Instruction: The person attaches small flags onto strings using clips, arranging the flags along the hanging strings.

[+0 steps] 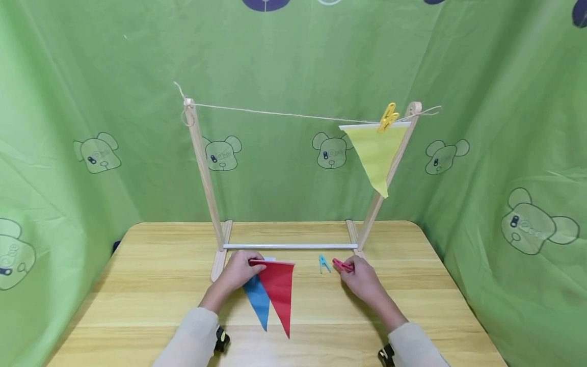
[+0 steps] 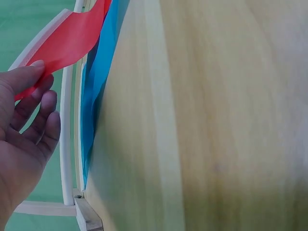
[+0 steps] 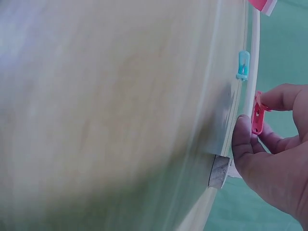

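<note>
- Landmark: white crossbar point(image 1: 289, 246), low between the two wooden posts point(image 1: 205, 173) of a stand on the wood-grain table point(image 1: 151, 311).
- Left hand point(image 1: 239, 270): just in front of the crossbar, near its left end. Grasping: thumb and fingers pinch the red flag point(image 1: 281, 285) by its pale-edged top, near one corner.
- Red flag: in front of the crossbar, left of its middle, point towards the wearer. The left wrist view shows its top edge lifted and the cloth bending.
- Blue flag point(image 1: 258, 300): also in front of the crossbar, left part, on the table; partly covered by the red one. Its pale edge shows beyond the red flag's top.
- Right hand point(image 1: 362, 279): just in front of the crossbar's right end. Grasping: thumb and fingers pinch the red clothespin point(image 1: 341, 265).
- Light-blue clothespin point(image 1: 324, 264): on the table in front of the crossbar, right of its middle, just beside the red clothespin, apart from the fingers.
- String point(image 1: 275, 112): high above the crossbar, tied from post to post.
- Yellow flag point(image 1: 376, 153): above the crossbar's right end, point down, hung by a yellow clothespin point(image 1: 388, 118).
- Green curtain point(image 1: 275, 56) with printed animal heads: behind the crossbar.
</note>
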`<state>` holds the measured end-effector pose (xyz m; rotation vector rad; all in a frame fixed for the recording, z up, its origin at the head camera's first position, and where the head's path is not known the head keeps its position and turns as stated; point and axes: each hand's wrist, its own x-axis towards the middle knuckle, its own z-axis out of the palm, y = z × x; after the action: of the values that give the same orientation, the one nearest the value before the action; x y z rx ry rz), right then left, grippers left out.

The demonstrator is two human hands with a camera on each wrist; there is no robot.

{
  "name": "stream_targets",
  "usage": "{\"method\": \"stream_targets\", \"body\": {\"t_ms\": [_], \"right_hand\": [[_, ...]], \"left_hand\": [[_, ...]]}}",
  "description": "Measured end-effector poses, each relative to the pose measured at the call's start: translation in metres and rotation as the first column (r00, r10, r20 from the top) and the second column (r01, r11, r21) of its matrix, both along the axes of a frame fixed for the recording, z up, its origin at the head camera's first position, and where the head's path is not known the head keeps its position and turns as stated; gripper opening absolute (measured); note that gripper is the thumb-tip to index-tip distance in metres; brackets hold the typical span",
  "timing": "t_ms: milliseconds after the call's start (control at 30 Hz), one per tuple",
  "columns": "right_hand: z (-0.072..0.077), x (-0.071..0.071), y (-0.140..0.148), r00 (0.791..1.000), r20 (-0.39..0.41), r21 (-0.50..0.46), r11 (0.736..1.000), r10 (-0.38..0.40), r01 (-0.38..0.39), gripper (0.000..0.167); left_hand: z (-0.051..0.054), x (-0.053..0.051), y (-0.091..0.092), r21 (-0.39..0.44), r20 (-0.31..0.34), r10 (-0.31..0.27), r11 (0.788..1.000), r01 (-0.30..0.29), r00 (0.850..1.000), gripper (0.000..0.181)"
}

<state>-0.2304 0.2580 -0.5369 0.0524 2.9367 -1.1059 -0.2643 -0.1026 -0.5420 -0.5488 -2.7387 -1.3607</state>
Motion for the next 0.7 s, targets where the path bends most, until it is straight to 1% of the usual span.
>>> {"method": "stream_targets", "body": {"t_ms": [200,433,600,700], "right_hand": [[0.001,0.0017,0.0018,1.0,-0.014,-0.016,1.0,-0.006,0.006,0.022],[0.0019,0.0017,0.0016,1.0,-0.026,-0.051,0.999,-0.018,0.016,0.023],[0.0029,0.0013,0.0009,0.998,-0.047,-0.074,0.997,-0.032,0.028,0.023],[0.0034,0.0019,0.001,0.998,-0.053,-0.091,0.995,-0.033,0.028,0.023]], "left_hand": [[-0.0009,0.0007,0.0006,0.024,-0.022,0.006,1.0,-0.005,1.0,0.005],[-0.0037,0.0007,0.0001,0.069,-0.016,0.035,0.997,-0.034,0.999,0.006],[-0.0029,0.0014,0.0005,0.092,-0.026,0.032,0.995,-0.029,0.999,0.007],[-0.0015,0.0028,0.0009,0.103,-0.019,0.033,0.994,-0.031,0.999,0.007]]}}
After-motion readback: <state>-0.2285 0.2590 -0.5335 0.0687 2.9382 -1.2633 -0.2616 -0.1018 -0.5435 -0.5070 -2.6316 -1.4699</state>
